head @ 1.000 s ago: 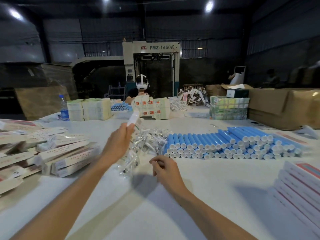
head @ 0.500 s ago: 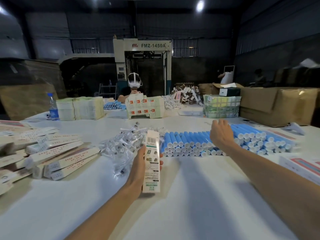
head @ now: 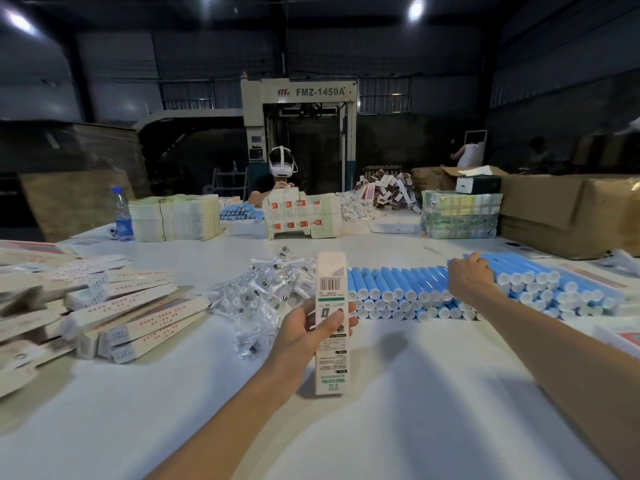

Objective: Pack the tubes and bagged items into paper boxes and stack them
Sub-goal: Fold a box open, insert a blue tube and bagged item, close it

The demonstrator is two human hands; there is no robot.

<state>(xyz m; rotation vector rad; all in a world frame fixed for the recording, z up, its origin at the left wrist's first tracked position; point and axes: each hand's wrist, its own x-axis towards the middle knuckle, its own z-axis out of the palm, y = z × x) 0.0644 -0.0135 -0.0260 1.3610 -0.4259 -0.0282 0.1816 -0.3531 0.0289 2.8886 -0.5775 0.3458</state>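
While left hand (head: 304, 327) grips box (head: 331, 292), machine (head: 298, 109) reads FMZ-1450A.

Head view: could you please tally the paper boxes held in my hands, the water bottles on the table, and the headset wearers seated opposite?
Paper box, gripped in the left hand: 1
Water bottle: 1
Headset wearer: 1
Total: 3
The right hand holds no box; its fingers curl over the blue tubes.
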